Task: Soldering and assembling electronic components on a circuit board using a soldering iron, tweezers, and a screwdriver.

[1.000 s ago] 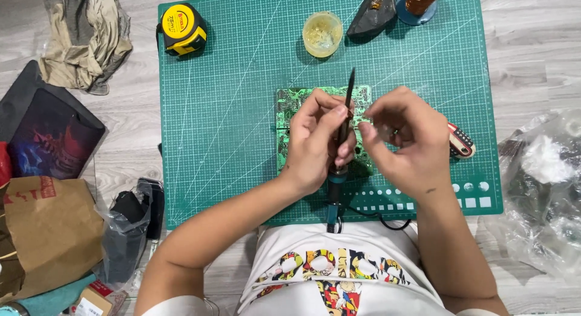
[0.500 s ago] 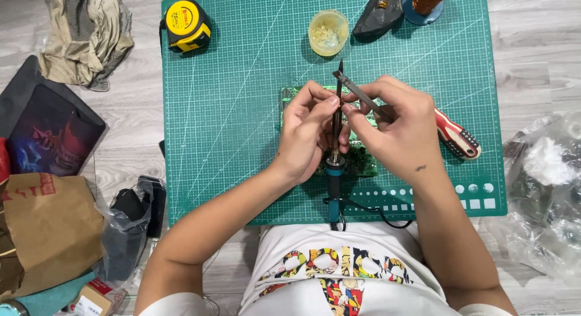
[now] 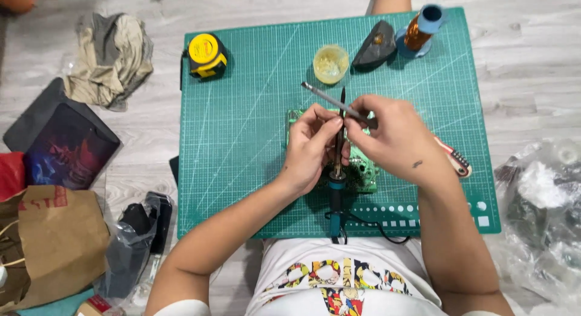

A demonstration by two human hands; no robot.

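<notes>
Left hand (image 3: 311, 148): fingers pinched the dark shaft of a soldering iron (image 3: 338, 148), held upright, tip pointing away from the person.
Right hand (image 3: 393, 137): fingers closed around a thin grey metal rod (image 3: 330, 98), which slanted up to the left.
Circuit board (image 3: 362, 174): green, lay flat on the cutting mat (image 3: 242, 140) directly beneath both hands.
Surroundings: a yellow tape measure (image 3: 207, 55) and a small yellow dish (image 3: 330, 64) sat near the mat's far edge; the mat lay on the wooden floor (image 3: 532, 80).

Green cutting mat (image 3: 242, 140) on pale, seemingly wooden floor (image 3: 532, 68)
</notes>
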